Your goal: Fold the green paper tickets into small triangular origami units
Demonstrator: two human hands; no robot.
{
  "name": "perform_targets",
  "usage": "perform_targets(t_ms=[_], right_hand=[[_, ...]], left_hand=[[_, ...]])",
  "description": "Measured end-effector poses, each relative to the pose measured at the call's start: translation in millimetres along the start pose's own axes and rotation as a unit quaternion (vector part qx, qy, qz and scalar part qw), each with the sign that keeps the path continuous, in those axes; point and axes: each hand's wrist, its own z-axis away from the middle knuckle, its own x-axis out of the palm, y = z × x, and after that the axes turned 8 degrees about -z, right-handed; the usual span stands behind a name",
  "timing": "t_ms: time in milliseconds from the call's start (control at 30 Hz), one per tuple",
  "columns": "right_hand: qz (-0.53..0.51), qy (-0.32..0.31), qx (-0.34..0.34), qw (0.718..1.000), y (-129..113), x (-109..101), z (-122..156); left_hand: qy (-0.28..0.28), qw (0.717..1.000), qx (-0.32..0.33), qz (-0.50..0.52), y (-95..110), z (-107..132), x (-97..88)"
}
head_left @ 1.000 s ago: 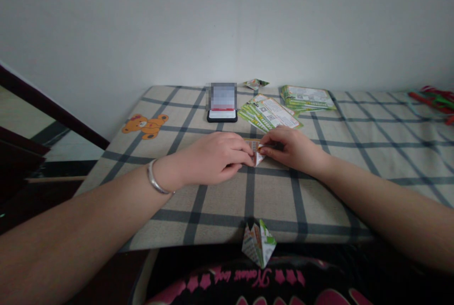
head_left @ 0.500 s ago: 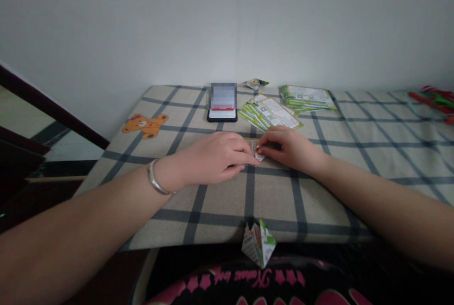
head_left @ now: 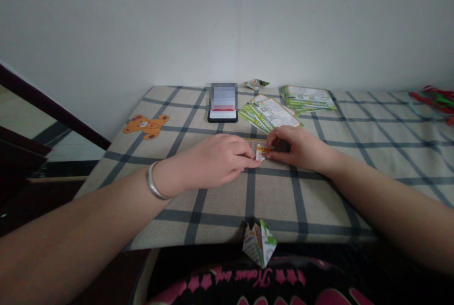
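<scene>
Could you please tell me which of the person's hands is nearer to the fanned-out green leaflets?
Right. The right hand rests at the near edge of the fanned-out green leaflets; the left hand is farther, down to their left.

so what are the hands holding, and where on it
A small paper slip, flat on the tablecloth: the left hand pins its left end, the right hand pinches its right end.

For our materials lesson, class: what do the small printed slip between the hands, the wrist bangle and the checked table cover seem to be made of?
The printed slip is probably thin, slightly glossy paper: it holds sharp folds and carries colour print. The bangle is likely polished metal, silvery with bright glints. The table cover seems to be woven cloth: matt, no shine, draping at the near edge.
</scene>
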Motion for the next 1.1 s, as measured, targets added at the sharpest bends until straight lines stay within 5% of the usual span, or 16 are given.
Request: perform_targets(t_ms=[133, 433, 1100], right_hand=[[0.027, -0.046, -0.091, 0.994, 3.5, -7.7, 3.3], [0.073, -0.019, -0.14, 0.987, 1.1, -3.3, 4.4], [0.212, 0.01, -0.133, 0.968, -7.9, 2.0, 5.3]], left_hand=[[0.001, 1.0, -0.001, 0.009, -0.4, 0.2, -0.3], [-0.009, 1.0, -0.003, 0.011, -1.9, 1.4, 2.7], [-0.023, 0.999, -0.006, -0.048, -1.2, 2.6, 4.3]])
